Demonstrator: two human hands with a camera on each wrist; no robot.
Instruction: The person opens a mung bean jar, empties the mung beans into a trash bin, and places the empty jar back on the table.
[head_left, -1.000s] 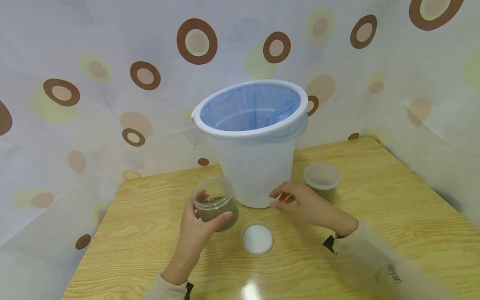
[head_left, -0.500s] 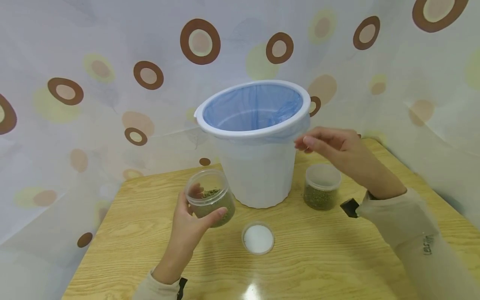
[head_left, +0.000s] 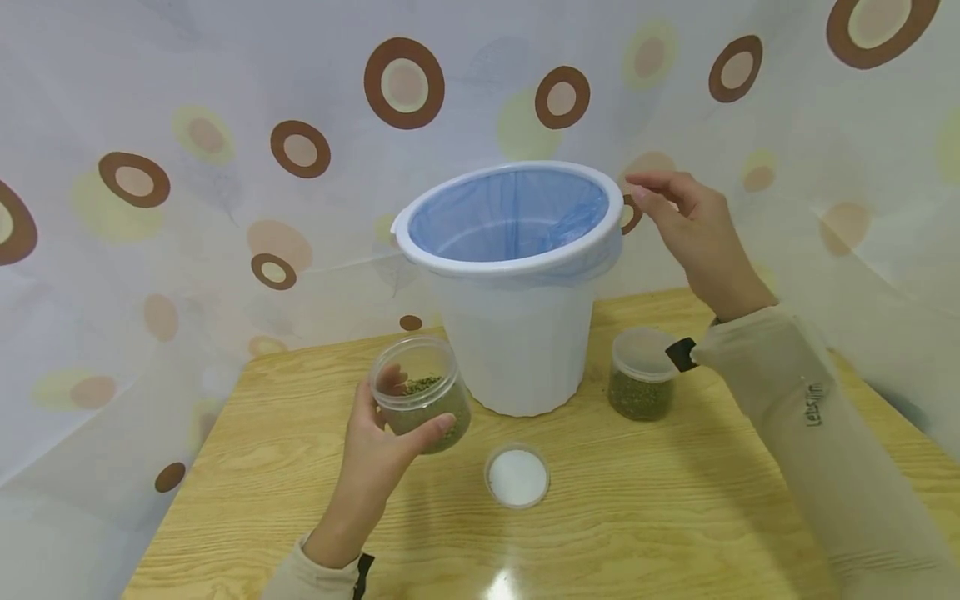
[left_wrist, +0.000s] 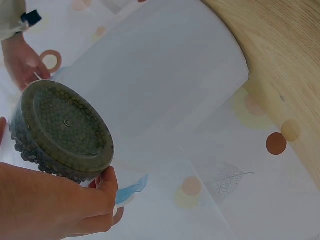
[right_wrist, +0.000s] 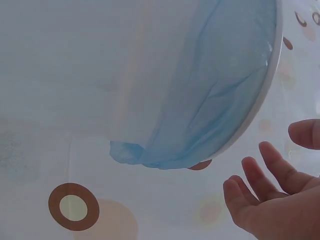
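Observation:
My left hand (head_left: 382, 450) grips an open clear jar of green beans (head_left: 422, 400), held just above the wooden table (head_left: 300, 500) left of a white bin (head_left: 517, 333). In the left wrist view the jar's underside (left_wrist: 62, 130) shows, with my fingers (left_wrist: 105, 190) curled round it. The bin has a blue liner (head_left: 510, 217) under a white rim. My right hand (head_left: 686, 221) is raised beside the bin's right rim, fingers relaxed and apart from it, holding nothing; the right wrist view shows the rim (right_wrist: 260, 100) and my fingers (right_wrist: 260, 180) near it.
A white lid (head_left: 517, 477) lies flat on the table in front of the bin. A second lidded jar of green beans (head_left: 641, 375) stands right of the bin, under my right forearm. A curtain with brown circles (head_left: 225, 167) hangs close behind and beside the table.
My right hand rose from the table at the bin's base up to the right side of the rim. The left hand lifted the jar slightly and holds it still.

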